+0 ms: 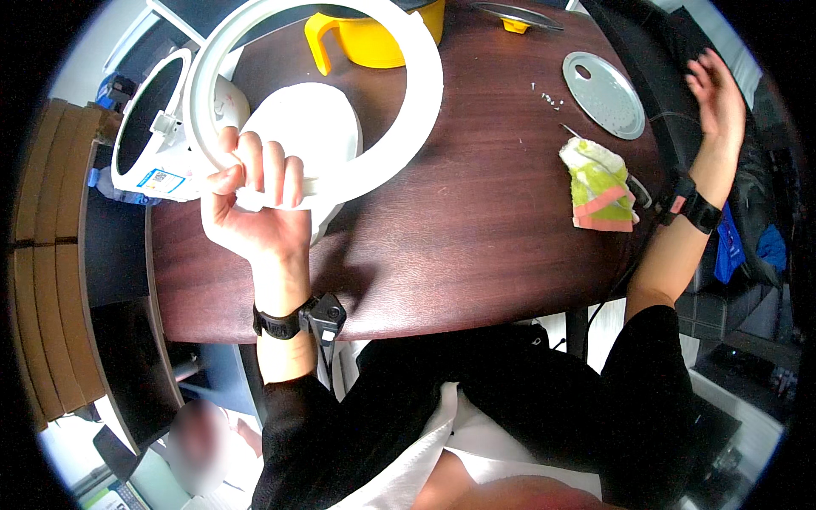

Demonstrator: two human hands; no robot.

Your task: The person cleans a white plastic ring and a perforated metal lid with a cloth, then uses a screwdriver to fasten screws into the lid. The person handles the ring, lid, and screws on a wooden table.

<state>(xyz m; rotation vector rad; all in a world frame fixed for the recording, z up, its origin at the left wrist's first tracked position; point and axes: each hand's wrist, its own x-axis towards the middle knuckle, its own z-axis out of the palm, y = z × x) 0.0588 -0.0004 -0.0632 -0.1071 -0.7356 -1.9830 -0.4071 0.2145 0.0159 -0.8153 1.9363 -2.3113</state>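
My left hand (259, 208) is closed round the lower left of a large white plastic ring (422, 89), holding it up above the table. Through the ring's opening a white rounded piece (306, 115) shows on the tabletop. Beside it on the left stands a white appliance (225, 106) with a round frame tilted up and a label; my hand and the ring hide part of it. Past the table's right edge my right hand (716, 98) is raised, fingers apart, holding nothing. The grey metal disc (616, 106) with a hole lies nearest to it.
A yellow pot (374, 42) and a lid with a yellow knob (515, 24) are at the back of the brown table (476, 255). White bits (551, 100) lie near a green, white and pink towel (599, 183), which partly covers a tool. Cardboard boxes (51, 314) stand left.
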